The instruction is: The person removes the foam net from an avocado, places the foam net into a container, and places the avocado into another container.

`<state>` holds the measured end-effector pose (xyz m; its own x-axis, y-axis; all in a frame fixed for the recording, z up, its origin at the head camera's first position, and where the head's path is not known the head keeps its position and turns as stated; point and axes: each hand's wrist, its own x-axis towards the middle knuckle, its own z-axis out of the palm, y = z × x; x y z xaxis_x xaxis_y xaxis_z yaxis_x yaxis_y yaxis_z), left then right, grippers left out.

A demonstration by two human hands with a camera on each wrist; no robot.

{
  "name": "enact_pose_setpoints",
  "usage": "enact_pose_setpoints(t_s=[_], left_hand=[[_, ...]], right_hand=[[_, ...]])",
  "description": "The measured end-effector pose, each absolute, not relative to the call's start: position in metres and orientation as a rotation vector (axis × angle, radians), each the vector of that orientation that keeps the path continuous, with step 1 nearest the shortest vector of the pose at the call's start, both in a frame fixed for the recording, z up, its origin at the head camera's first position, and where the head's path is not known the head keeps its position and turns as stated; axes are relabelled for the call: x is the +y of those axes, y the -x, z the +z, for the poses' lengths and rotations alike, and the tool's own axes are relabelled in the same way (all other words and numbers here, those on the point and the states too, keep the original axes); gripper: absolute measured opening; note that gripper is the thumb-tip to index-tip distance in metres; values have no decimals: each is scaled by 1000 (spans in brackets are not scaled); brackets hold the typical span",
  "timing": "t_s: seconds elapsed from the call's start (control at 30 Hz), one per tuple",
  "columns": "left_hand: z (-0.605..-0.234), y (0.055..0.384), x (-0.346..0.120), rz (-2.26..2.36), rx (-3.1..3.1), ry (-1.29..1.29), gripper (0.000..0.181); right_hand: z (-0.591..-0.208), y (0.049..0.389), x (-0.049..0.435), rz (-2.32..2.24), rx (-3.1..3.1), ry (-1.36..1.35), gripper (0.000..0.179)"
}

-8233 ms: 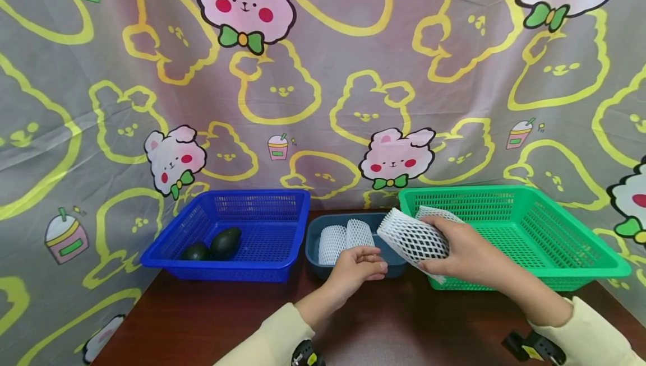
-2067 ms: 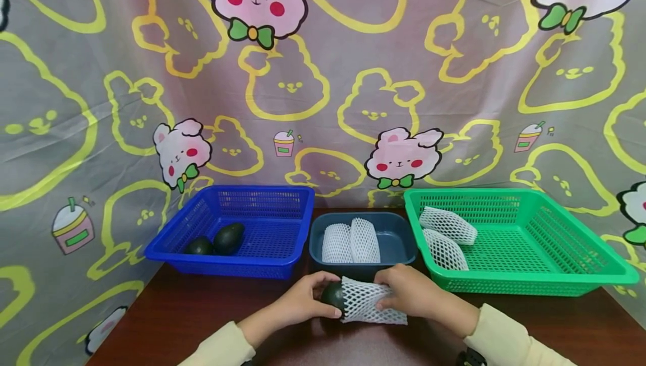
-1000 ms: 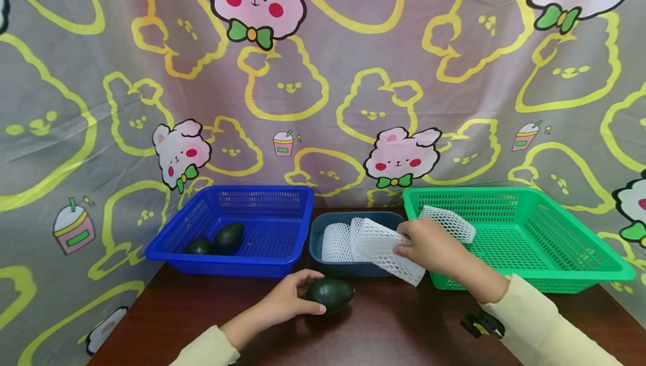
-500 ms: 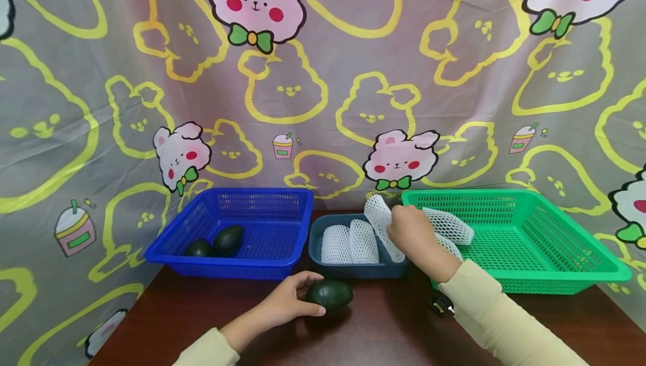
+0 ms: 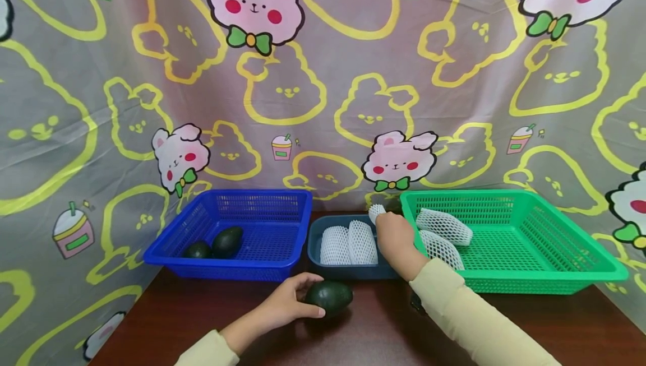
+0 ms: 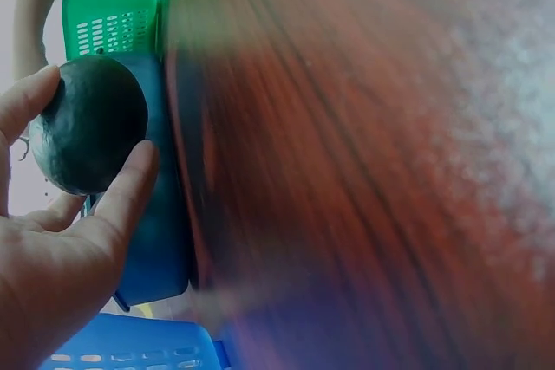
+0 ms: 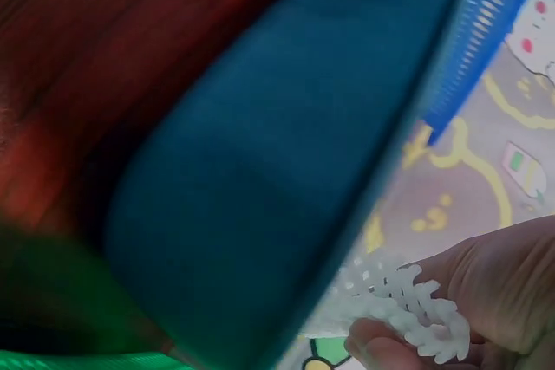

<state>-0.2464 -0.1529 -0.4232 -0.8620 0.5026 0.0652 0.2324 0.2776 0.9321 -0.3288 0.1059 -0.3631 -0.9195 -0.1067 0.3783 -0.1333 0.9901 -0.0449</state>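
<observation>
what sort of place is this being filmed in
Probably a staged tabletop workspace, though the room beyond is hidden: a cartoon-printed cloth hangs behind a wood-grain table, where a blue basket, dark blue bin and green basket stand side by side.

Three bare avocados [image 5: 330,296], five nets [image 5: 362,242]

Left hand [image 5: 291,302] holds a curved grip, thumb [image 5: 310,311] and fingers [image 5: 304,279] apart; left forearm [image 5: 248,327] angles inward. Right hand [image 5: 396,237], extended farther forward, pinches, back toward head camera; sleeved right forearm [image 5: 471,307] angles inward.
</observation>
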Motion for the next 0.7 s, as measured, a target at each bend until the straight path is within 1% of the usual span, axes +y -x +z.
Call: enact_pose_setpoints(t_s=[0.1,0.27,0.4,0.7], left_hand=[[-424,246,-153,1620,2310,-681,56],[-425,247,-154,1620,2307,-677,56],[-426,248,-155,1623,2300,-674,56],[-425,249,-156,1615,2311,-688,57]], right_hand=[[-371,334,102,69,-2785,-144,20],[-383,342,96,7,-2868,-100,11],[-390,345,91,44,-2925,-75,13],[-396,351,87,96,-3034,-54,11]])
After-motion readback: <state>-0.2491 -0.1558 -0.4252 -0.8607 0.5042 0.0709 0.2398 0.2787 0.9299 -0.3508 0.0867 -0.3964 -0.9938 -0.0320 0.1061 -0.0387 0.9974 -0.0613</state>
